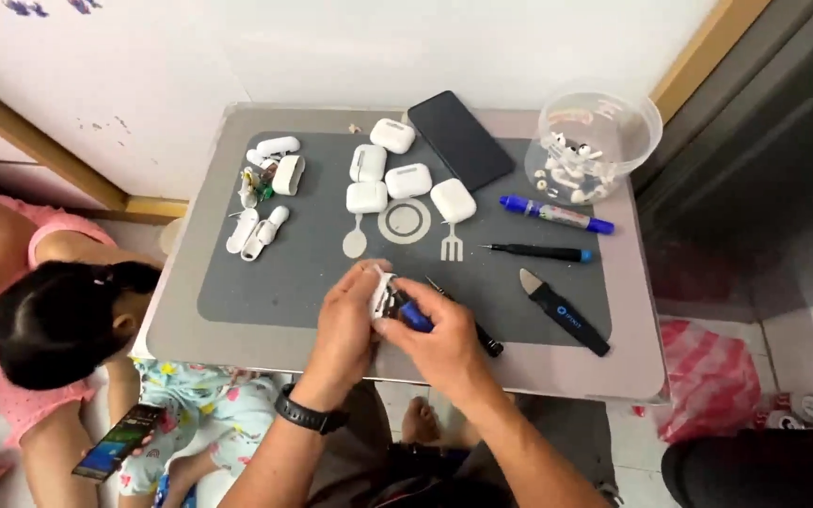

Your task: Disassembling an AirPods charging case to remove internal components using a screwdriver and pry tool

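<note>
My left hand (348,325) grips a small white earbud case (383,293) over the near edge of the grey mat (312,273). My right hand (439,339) holds a blue-handled tool (413,316) with its tip against the case. A black watch sits on my left wrist (308,414). Several closed white earbud cases (406,179) lie at the middle back of the mat. Taken-apart white case pieces (261,230) lie at the left.
A black phone (460,138) lies at the back. A clear plastic tub (595,146) holds earbuds at back right. A blue marker (557,214), a black screwdriver (538,252) and a black pry tool (565,312) lie at right. Another person sits on the floor at left with a phone (117,442).
</note>
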